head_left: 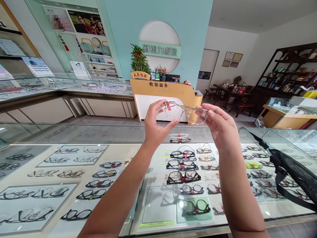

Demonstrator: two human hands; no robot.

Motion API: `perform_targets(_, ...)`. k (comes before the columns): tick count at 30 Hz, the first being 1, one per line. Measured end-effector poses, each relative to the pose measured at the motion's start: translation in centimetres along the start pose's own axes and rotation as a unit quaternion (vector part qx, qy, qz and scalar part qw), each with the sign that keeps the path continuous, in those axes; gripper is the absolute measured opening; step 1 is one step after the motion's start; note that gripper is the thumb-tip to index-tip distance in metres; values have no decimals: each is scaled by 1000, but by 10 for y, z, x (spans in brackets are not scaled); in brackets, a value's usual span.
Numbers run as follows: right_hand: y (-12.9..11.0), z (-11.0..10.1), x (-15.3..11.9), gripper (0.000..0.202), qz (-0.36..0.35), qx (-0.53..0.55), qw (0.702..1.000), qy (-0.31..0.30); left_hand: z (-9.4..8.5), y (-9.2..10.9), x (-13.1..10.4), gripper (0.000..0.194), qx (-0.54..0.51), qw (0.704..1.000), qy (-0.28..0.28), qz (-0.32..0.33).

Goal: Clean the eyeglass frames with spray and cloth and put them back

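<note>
Evidently, the clear eyeglasses are up in the air above the glass display case, held between both hands; the left hand pinches one end of the frame in its fingertips, its thumb spread apart below; the right hand holds the other end between thumb and fingers; a red sticker shows at one lens.

Inside the case, dark-rimmed glasses lie in a column with others; lower down, a green mat bears one dark pair, and just beside it an outlined panel has bare surface within its border; towards the left, a grey-edged board carries four pairs.

The case's front edge runs below the forearms; a black mesh bag rests over its right part; beyond the far edge, open floor separates it from the wooden counter, leaving the raised eyeglasses clear of both.
</note>
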State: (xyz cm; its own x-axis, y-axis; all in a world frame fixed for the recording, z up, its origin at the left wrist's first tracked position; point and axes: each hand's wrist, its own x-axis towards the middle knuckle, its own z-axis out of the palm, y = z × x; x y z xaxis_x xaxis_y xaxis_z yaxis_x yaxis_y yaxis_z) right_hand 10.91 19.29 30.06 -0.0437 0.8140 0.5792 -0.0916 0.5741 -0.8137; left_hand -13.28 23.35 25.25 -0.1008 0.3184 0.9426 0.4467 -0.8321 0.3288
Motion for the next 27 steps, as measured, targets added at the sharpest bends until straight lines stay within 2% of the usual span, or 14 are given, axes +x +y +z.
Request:
perform_targets(2, -1, -5, 1, 29, -2, -24, 1000, 15, -4, 2, 3, 75, 20, 1000, -17, 10)
perform_targets(5, -4, -10, 1, 23, -38, -127, 991, 15, -10, 7, 8, 74, 60, 996, -57, 43)
perform_targets(9, -7, -10, -3, 15, -61, -235, 967, -71, -16, 19, 13, 75, 102, 984, -104, 99)
perform_targets(15, -7, -10, -3, 14, -59, -255, 957, -126, -22, 35, 18, 73, 100, 975, -161, 113)
perform_targets(20, -9, -16, 1, 17, -28, -207, 960, -188, -26, 40, 19, 73, 46, 979, -191, 60)
perform_targets(24, -7, -17, 2, 20, 8, -156, 964, -215, -24, 36, 15, 76, -54, 976, -210, -22)
perform_targets(27, -4, -15, 2, 22, 52, -91, 967, -231, -20, 31, 11, 78, -137, 963, -218, -77)
